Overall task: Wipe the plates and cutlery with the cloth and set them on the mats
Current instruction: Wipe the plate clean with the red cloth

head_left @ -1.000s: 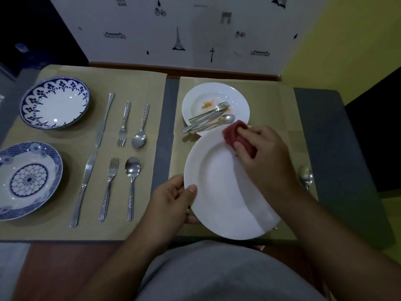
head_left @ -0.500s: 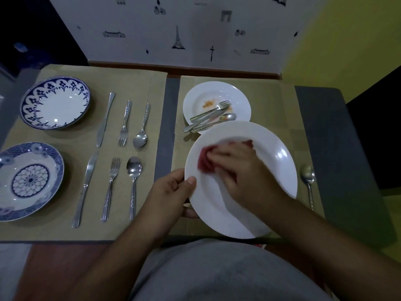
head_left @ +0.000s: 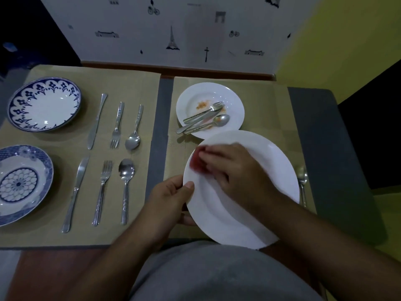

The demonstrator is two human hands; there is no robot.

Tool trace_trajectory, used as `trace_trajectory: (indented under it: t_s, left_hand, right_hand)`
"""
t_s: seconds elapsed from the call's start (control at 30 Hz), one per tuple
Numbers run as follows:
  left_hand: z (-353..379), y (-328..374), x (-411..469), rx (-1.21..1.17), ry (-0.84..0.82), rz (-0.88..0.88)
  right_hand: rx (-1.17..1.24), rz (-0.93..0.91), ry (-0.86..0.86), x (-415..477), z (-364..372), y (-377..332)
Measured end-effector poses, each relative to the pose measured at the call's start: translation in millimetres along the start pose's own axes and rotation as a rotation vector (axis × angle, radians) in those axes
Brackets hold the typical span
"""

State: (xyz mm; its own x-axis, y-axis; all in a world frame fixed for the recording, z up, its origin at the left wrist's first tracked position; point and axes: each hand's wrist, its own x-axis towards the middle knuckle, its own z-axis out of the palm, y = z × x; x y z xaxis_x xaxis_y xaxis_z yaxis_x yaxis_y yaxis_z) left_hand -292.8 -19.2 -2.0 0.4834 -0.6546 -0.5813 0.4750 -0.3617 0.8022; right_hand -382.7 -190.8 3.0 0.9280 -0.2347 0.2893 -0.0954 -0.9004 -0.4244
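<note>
**Right mat, near edge: large plate under the cloth**

1. Left hand. It grips the near-left rim of the large white plate, thumb on top and fingers underneath. That side of the plate is lifted off the right mat, and its near edge overhangs toward my lap. I judge the grip is there to brace the plate against the wiping pressure.

2. Right hand. Its fingers are bent over the red cloth and press it onto the plate's left face. Motion blur hides exactly how they lie.

3. Teaspoon. It lies on the right mat, just beside the large plate's right rim. I expect it to crowd the spot where the plate should be set down.

4. Small white plate. It sits farther back on the same mat, with its near rim covered by the large plate. It has orange residue on it, and the dirty cutlery (fork, knife and spoon) lies across it. I judge none of this has been wiped yet, and it blocks the far half of the mat.

5. Left mat. At its left edge are the near blue plate and the far blue plate. Beside them run the near cutlery row and the far cutlery row, each a knife, fork and spoon laid parallel. I take this side as finished.

6. Grey surface. It shows between the mats and to their right. A patterned wall stands behind.
</note>
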Motion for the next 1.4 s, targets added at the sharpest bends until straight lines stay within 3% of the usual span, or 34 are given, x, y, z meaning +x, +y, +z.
trace_trajectory:
  t_s: [0.13,0.27,0.37,0.53,0.63,0.8,0.97,1.03,1.1,1.23,1.33,1.4]
  left_hand:
    - [3.7,-0.9,-3.3,-0.019,0.063,0.057]
    - [4.5,-5.8,-6.0,-0.009,0.098,0.075]
    - [8.0,-6.2,-4.9,-0.004,0.072,0.08]
    - [-1.1,-1.2,3.1,-0.065,0.123,0.101]
    - [-9.7,-3.0,4.4,-0.104,0.138,0.078]
    - [-6.1,-9.5,1.0,-0.055,0.1,0.06]
    - [-6.8,-5.8,6.0,-0.062,0.132,0.097]
    - [-7.4,-7.0,8.1,-0.095,0.157,0.093]
    - [-6.4,-12.2,10.0,-0.129,0.17,0.056]
    - [-8.0,-27.3,13.6,-0.094,0.14,-0.007]
    - [-16.0,-36.7,21.8,-0.117,0.162,-0.039]
    - [-21.3,-41.1,30.1,-0.126,0.206,-0.078]
  right_hand:
    - [-0.058,0.324,0.272,17.6,-5.8,29.2]
    - [-0.074,0.489,0.292,3.8,-11.5,42.6]
    - [-0.003,0.439,0.189,4.9,2.9,23.7]
    - [0.118,0.076,-0.163,-7.9,5.8,-21.2]
    - [0.153,-0.033,-0.344,-27.7,-8.9,-20.5]
    - [0.127,-0.124,-0.352,-22.4,-7.7,-11.6]
    - [-0.002,0.184,-0.07,10.3,-10.6,38.1]
    - [-0.135,0.32,-0.104,-6.7,-13.7,43.7]
    - [-0.099,0.347,-0.211,-31.5,-4.1,24.6]
    - [0.109,0.137,-0.423,-43.7,28.0,-17.0]
    - [0.131,0.196,-0.362,-21.3,41.5,6.5]
    - [0.147,0.338,-0.292,-13.0,40.2,23.6]
